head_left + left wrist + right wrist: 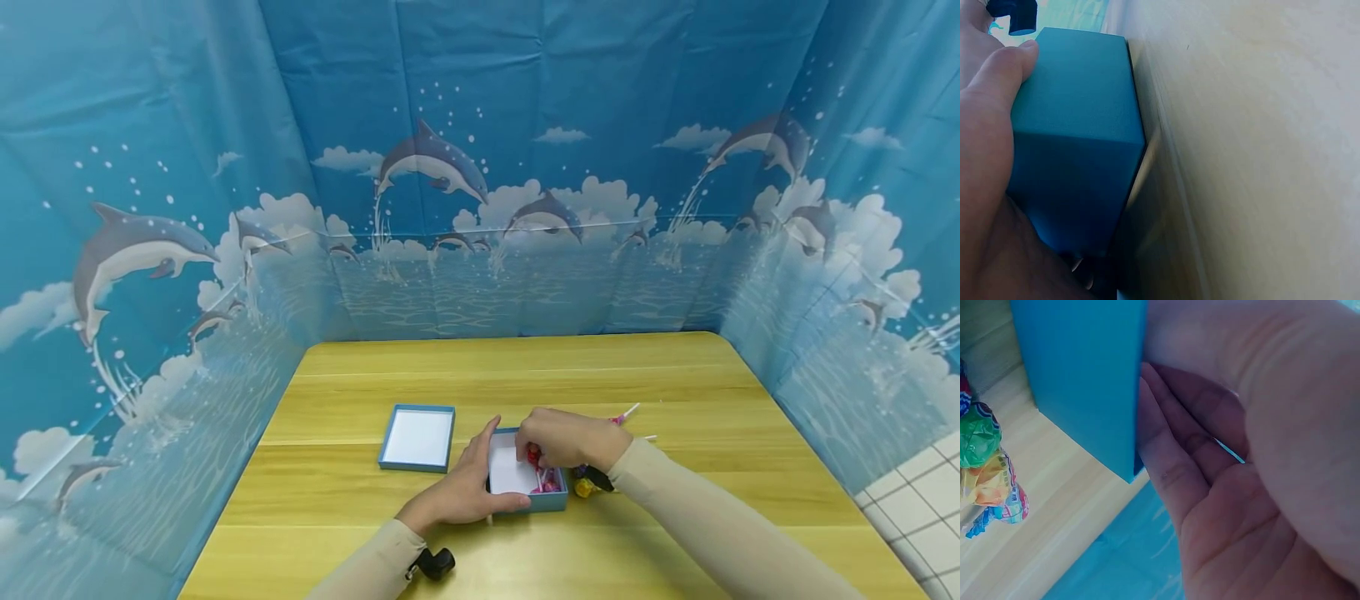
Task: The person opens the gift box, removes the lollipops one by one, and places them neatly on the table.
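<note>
Presently the left hand (457,492) is gripping the small blue cardboard box (525,483) while the right hand (558,439) is pinching a red wrapped lollipop (533,456) into it, several wrapped lollipops (592,482) lying outside on the wooden surface (675,392).

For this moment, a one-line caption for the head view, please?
Left hand steadies a blue box while right hand places a red lollipop inside.

Beige long sleeves (697,517), bare hands, blk cam (437,563) at L wrist
</note>
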The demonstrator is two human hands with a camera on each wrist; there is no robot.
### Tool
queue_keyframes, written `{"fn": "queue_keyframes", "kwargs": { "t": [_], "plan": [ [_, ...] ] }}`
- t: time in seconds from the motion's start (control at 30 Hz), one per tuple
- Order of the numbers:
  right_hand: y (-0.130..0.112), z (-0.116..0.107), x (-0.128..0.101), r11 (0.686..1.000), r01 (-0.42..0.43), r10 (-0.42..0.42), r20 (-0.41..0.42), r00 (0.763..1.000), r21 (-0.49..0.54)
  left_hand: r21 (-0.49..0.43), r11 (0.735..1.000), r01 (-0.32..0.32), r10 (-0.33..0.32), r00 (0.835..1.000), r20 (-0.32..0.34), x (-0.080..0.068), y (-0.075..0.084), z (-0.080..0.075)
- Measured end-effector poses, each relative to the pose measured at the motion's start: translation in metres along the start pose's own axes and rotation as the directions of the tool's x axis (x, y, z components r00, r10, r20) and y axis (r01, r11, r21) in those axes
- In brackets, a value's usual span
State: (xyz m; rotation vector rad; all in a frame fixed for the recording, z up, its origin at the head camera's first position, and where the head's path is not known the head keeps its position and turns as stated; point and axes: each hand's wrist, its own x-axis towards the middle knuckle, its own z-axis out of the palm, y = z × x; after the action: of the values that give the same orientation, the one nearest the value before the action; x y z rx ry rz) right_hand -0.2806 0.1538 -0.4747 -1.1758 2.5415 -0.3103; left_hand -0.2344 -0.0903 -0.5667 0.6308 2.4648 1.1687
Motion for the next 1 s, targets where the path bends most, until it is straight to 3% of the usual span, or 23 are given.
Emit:
{"fn": "queue_keyframes", "kwargs": {
  "t": [0.5, 0.73, 1.0],
  "plan": [
    [0.005, 0.011, 0.004, 0.999, 0.043, -0.043, 0.013, 0.999, 0.015, 0.005, 1.0, -0.003, 0.003, 1.0, -0.007, 0.002, -0.001, 0.002],
    [0.003, 0.015, 0.006, 0.999, 0.033, -0.032, 0.022, 0.999, -0.027, 0.001, 1.0, 0.004, -0.004, 1.0, -0.007, 0.001, -0.001, 0.001],
    [0.004, 0.011, 0.003, 0.999, 0.012, -0.013, 0.009, 1.0, 0.053, 0.001, 1.0, 0.002, -0.002, 1.0, -0.003, 0.001, 0.0, 0.001]
  ]
}}
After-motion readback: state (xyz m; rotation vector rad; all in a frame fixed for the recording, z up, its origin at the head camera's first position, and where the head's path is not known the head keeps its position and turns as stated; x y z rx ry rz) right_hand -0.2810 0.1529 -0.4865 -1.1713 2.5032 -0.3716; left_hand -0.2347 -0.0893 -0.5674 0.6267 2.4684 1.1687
